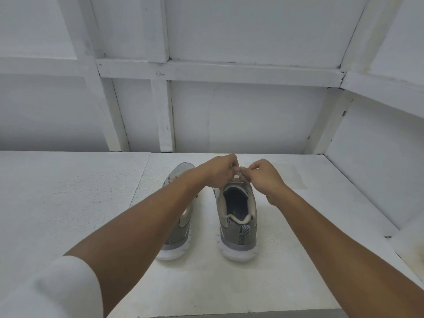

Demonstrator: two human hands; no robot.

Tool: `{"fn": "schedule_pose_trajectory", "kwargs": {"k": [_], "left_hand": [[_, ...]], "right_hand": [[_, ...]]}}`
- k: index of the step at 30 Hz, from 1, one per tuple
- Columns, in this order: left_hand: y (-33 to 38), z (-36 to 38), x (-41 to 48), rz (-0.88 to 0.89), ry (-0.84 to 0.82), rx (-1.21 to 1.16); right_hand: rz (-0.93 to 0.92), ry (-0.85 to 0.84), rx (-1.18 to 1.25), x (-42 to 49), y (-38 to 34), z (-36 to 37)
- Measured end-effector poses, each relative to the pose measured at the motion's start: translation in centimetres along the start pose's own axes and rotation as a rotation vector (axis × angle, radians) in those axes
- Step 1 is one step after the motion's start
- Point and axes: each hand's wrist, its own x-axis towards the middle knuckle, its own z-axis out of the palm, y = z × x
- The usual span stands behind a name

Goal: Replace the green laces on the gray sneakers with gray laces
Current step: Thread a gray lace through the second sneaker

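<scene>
The white tabletop (pixel 68 203) fills the lower half of your view, backed by a white paneled wall (pixel 247 115) with raised strips crossing it. Take the right sneaker (pixel 237 223) as your landmark: it stands upright near the middle of the tabletop, heel toward you, toe toward the wall, its dark insole showing through the open collar. The left sneaker (pixel 181 228) stands just beside it on its left, parallel and not touching, and your left forearm crosses over most of it. A white sleeve (pixel 57 290) covers your left upper arm at the bottom corner.

Both of your hands meet above the tongue end of the right sneaker. Your left hand (pixel 219 172) is curled, fingertips pinched on a pale gray lace (pixel 238 176) right at the top of the lacing. Your right hand (pixel 263 174) comes in from the other side, thumb and forefinger pinched on the same bit of lace, touching or almost touching the left fingertips. The lace shows only as a small light loop between them; how far it is threaded you cannot tell.
</scene>
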Motion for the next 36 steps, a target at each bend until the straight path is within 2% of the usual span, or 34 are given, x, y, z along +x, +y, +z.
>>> {"fn": "schedule_pose_trajectory", "kwargs": {"k": [4, 10, 16, 22, 26, 30, 36], "left_hand": [[-0.6, -0.1, -0.2, 0.013, 0.005, -0.001], [-0.7, 0.0, -0.1, 0.031, 0.066, -0.055], [-0.6, 1.3, 0.2, -0.006, 0.104, -0.168], [-0.7, 1.4, 0.2, -0.048, 0.129, -0.219], [-0.7, 1.2, 0.1, -0.059, 0.125, -0.245], [-1.0, 1.1, 0.0, -0.078, 0.13, -0.293], [-1.5, 1.3, -0.6, -0.153, 0.151, -0.284]], "right_hand": [[-0.082, -0.139, -0.108, -0.2, 0.0, -0.5], [-0.05, -0.22, -0.082, -0.4, 0.2, -0.7], [-0.086, -0.13, -0.057, -0.1, 1.4, 0.2], [-0.288, 0.07, -0.085, 0.4, 2.5, 0.2], [-0.403, 0.034, 0.001, 0.2, 3.0, -0.2], [-0.289, -0.012, 0.129, 0.1, 3.5, -0.8], [-0.126, 0.056, 0.068, 0.6, 4.4, -1.1]]}}
